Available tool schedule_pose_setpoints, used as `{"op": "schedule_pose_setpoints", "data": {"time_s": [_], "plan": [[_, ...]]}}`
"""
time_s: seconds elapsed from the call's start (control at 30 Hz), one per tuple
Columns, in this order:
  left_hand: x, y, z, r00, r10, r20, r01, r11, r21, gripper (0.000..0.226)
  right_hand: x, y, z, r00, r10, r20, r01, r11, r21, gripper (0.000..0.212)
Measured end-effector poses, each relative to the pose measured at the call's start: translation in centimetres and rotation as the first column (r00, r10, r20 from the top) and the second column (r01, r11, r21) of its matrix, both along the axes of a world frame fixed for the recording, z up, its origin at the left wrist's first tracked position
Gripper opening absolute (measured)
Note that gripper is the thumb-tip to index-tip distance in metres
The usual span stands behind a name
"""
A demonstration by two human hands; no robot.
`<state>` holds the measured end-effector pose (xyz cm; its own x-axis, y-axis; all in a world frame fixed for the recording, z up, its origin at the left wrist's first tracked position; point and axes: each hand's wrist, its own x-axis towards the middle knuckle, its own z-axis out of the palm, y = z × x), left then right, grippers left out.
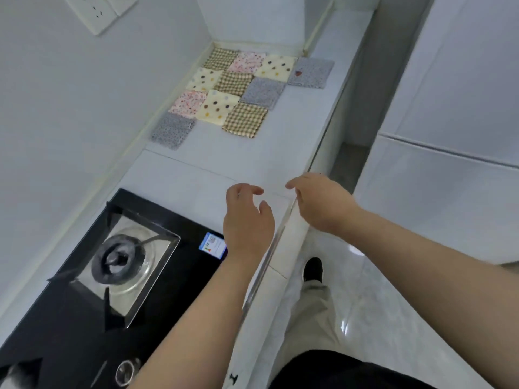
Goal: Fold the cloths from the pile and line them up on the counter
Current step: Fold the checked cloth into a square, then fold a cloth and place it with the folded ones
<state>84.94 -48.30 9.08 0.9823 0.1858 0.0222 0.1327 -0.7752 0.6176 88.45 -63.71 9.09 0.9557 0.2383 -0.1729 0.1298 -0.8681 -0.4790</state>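
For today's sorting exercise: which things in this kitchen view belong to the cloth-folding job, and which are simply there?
Belongs to the job:
folded cloths
counter
left hand, empty
right hand, empty

Just there:
gas stove
wall socket

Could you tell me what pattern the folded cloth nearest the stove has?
Grey with a fine dark speckled print, on the folded cloth; seen in the head view.

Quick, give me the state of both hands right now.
Left hand: open, fingers loosely curled, holding nothing, over the white tiled counter.
Right hand: open, empty, above the counter's front edge.
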Motion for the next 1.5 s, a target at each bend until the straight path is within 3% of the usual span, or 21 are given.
{"op": "schedule_pose_setpoints", "data": {"time_s": [0.2,0.43,0.67,0.87,1.17,1.5], "plan": [[-14.7,1.4,4.3,0.999,0.033,0.042,-0.035,0.999,0.035,0.019,-12.9,1.0,3.6,0.997,0.055,0.059,-0.058,0.997,0.044,0.043],[-24.8,5.9,6.2,0.991,0.111,0.078,-0.115,0.992,0.054,0.018,-21.4,6.3,6.3,0.988,0.098,0.117,-0.114,0.985,0.132,0.043],[-29.2,12.3,1.9,0.959,0.266,0.099,-0.269,0.963,0.027,0.018,-25.8,15.0,2.9,0.969,0.205,0.138,-0.227,0.959,0.169,0.034],[-32.1,19.5,-5.9,0.917,0.322,0.234,-0.342,0.939,0.048,0.018,-28.1,22.6,-3.7,0.934,0.21,0.289,-0.279,0.934,0.223,0.032],[-46.2,26.9,-9.9,0.717,0.529,0.454,-0.581,0.814,-0.031,0.013,-39.6,30.8,-8.6,0.828,0.334,0.451,-0.484,0.831,0.275,0.028],[-68.7,32.8,-10.1,0.561,0.703,0.438,-0.782,0.624,0.0,0.015,-58.2,36.4,-7.4,0.648,0.588,0.485,-0.724,0.674,0.15,0.027]]}}
